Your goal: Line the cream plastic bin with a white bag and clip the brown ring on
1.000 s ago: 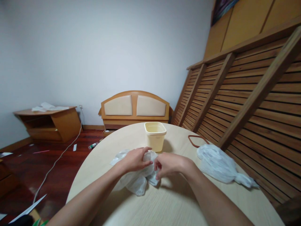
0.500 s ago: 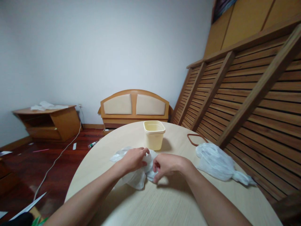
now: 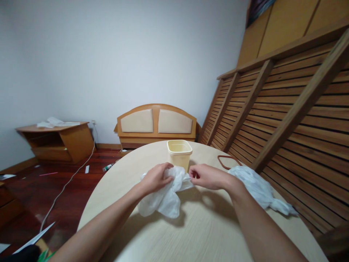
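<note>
A thin white plastic bag [image 3: 166, 198] hangs crumpled between my hands, just above the table. My left hand [image 3: 158, 177] is closed on its upper left part, the thumb pressing toward the fingers. Pinched between the fingertips of my right hand [image 3: 208, 177] is a drawn-out corner of the same bag. Directly behind the bag stands a pale yellow square tub [image 3: 180, 154], upright with its open top showing; the bag and my hands cover part of its lower side.
Right of my hands, a second white plastic bag [image 3: 256, 189], knotted or twisted at one end, lies on the round wooden table [image 3: 196, 233]. Behind it is a brown square ring [image 3: 229, 162]. Slatted wooden panels [image 3: 286, 109] lean along the right side.
The bag has risen off the tabletop and is pulled wider. My right hand has moved right and up, and now grips the bag's corner. My left hand has lifted slightly.
</note>
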Action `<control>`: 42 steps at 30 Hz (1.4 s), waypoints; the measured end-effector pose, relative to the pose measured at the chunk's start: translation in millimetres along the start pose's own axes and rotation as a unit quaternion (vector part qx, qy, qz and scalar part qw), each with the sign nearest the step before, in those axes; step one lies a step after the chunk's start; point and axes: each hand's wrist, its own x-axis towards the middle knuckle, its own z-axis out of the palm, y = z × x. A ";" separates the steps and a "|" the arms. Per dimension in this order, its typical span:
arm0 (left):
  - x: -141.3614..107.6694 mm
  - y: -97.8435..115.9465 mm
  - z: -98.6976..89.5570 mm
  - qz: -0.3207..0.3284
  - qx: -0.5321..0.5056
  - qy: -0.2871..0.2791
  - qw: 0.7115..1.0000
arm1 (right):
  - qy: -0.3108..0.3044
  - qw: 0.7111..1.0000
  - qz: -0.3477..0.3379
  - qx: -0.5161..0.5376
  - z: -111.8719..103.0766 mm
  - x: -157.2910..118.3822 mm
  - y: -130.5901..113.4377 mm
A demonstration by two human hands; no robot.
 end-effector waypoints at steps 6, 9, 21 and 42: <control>-8.7 42.8 -0.8 0.143 -0.056 0.097 0.983 | 0.104 0.993 -0.054 0.006 -26.2 -20.5 -5.9; -12.9 56.4 3.3 0.131 -0.050 0.080 0.987 | 0.136 0.986 -0.099 0.007 -29.0 -23.1 -13.6; -4.8 43.3 13.2 0.022 -0.144 0.020 0.989 | 0.341 0.929 -0.127 0.061 -42.1 -28.6 -15.6; -29.1 79.3 13.0 0.253 0.218 0.095 0.938 | 0.407 0.902 -0.047 0.137 -39.6 -24.3 -26.3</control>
